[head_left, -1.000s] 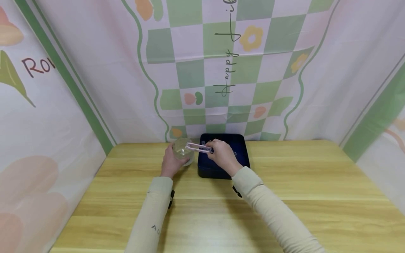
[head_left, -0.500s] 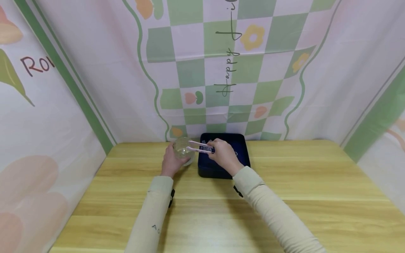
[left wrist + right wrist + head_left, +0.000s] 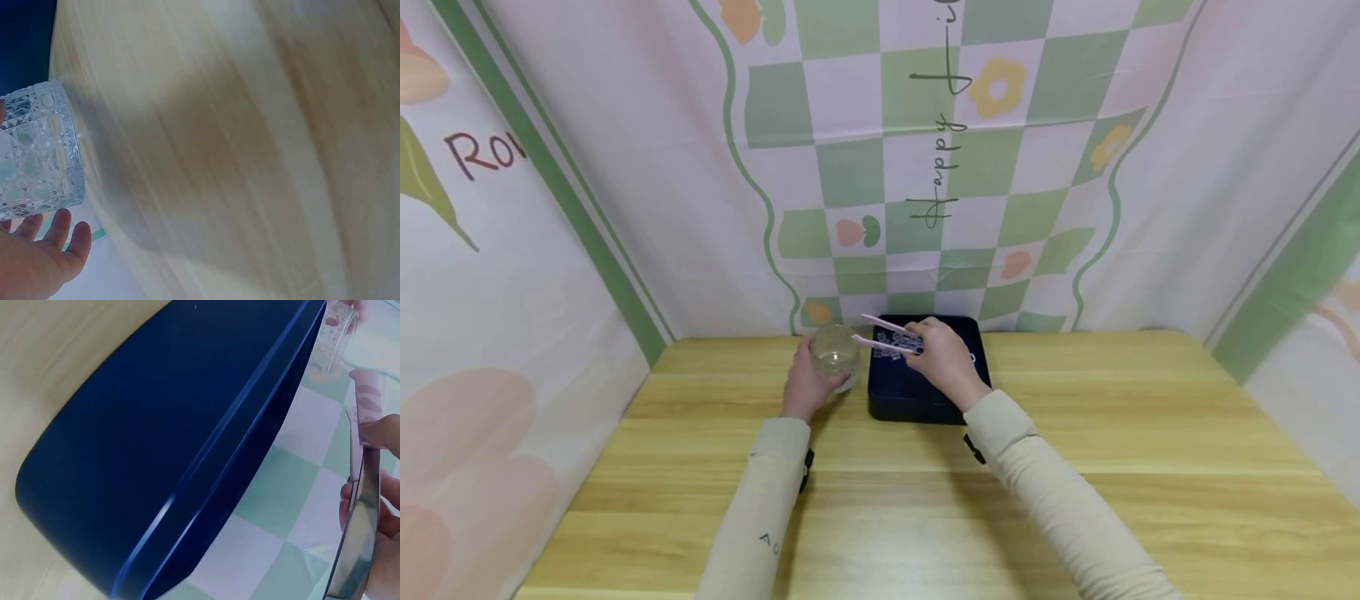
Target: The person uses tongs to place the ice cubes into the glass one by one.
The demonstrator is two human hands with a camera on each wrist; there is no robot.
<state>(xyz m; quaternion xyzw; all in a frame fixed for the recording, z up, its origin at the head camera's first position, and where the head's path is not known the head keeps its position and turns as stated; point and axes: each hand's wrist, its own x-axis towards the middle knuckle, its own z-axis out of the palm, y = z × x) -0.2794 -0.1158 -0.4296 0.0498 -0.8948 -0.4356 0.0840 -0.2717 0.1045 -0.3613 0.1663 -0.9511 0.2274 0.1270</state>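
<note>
At the back of the table my left hand (image 3: 807,385) holds a clear patterned glass (image 3: 835,354) around its side. The left wrist view shows the glass's cut pattern (image 3: 37,156), with fingers along its wall. My right hand (image 3: 945,358) grips tongs (image 3: 883,345) with pink ends; a metal middle (image 3: 360,534) shows in the right wrist view. Their ends stand spread apart, pointing left, with no item visible between them. The right hand is over a dark blue box (image 3: 917,408). Whitish marks or small pieces show inside the box under the tongs.
The wooden table (image 3: 880,517) reaches toward me in front of the box. Behind it hangs a checkered green-and-white cloth (image 3: 917,158), close to the back of the box. More printed cloth stands at both sides.
My right hand and the tongs have moved right, away from over the glass to over the box. The tongs' ends have spread wider. The left hand and the glass have stayed put.
</note>
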